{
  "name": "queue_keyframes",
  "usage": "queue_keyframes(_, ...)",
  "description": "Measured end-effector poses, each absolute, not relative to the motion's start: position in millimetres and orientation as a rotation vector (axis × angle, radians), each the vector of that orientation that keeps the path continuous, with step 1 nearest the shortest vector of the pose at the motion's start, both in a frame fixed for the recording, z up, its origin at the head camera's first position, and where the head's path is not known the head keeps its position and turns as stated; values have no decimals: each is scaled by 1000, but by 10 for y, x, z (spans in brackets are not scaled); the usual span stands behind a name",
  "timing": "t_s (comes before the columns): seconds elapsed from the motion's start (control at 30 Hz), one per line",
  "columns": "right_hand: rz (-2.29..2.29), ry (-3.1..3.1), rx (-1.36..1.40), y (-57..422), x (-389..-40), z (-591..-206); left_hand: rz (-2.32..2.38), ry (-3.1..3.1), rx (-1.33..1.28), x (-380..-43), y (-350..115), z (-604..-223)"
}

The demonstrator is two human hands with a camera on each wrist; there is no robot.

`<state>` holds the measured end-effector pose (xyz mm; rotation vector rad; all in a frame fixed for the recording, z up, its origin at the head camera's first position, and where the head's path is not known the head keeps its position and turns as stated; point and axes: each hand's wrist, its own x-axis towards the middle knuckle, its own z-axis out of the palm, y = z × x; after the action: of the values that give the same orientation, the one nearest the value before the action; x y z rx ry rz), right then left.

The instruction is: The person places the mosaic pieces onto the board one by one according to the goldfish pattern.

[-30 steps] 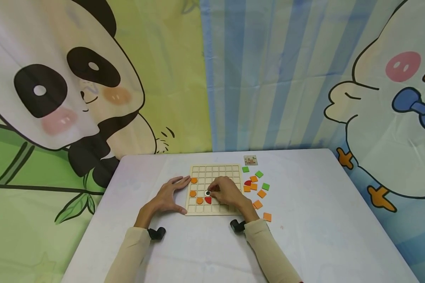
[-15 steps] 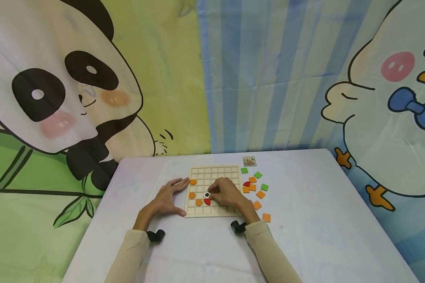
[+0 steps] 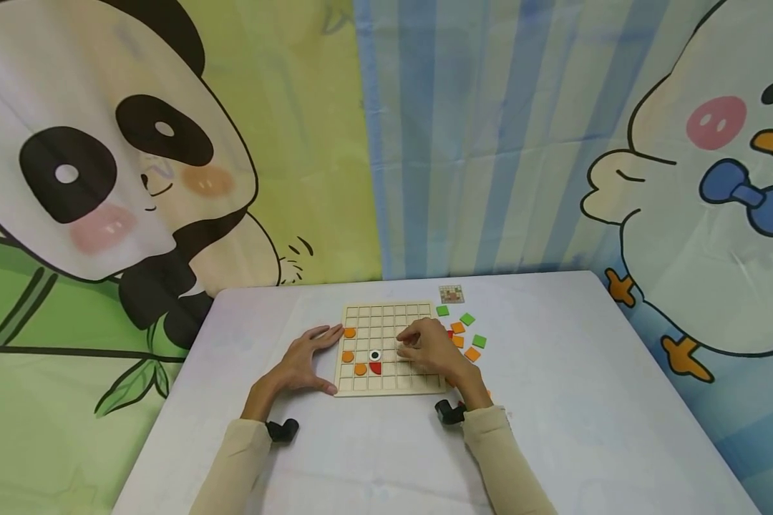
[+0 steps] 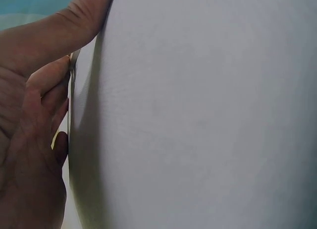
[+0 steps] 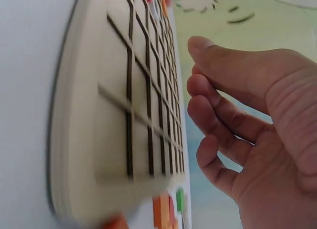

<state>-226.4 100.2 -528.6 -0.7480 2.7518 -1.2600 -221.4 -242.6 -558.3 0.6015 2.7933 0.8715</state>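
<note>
A pale wooden grid board (image 3: 393, 312) lies on the table. My left hand (image 3: 299, 365) spreads along its left side, fingertips at the upper edge and thumb at the lower corner. On the board sit several orange discs (image 3: 348, 356), a red piece with a rounded side (image 3: 376, 368) and, just above that, a white disc with a black centre (image 3: 375, 355). My right hand (image 3: 434, 350) hovers over the board's right half, fingers loosely bent. In the right wrist view nothing shows between thumb (image 5: 218, 51) and fingers.
Green square tiles (image 3: 467, 318) and orange square tiles (image 3: 472, 354) lie scattered right of the board, some hidden by my right hand. A small patterned card (image 3: 451, 294) lies behind them. A cartoon-printed curtain (image 3: 425, 143) hangs behind the table (image 3: 586, 400).
My right hand has let go of the white-and-black disc, which stays on the board above the red piece, and has moved right. My left hand keeps its place.
</note>
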Motion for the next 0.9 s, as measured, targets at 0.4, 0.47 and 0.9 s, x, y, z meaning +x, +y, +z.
queue_keyframes(0.4,-1302,2798,-622,1544,-2260,-5233,864,2790,599,-2241,-2435,-5625)
queue_keyframes(0.47,-1301,2808,-569,1629,-2260,-5239,862,2793,594,-2245,-2441,-5634)
queue_keyframes(0.9,-1189,2854,-292,2076,-2234,-5235,887,2788,626,-2270,-2445,-5645)
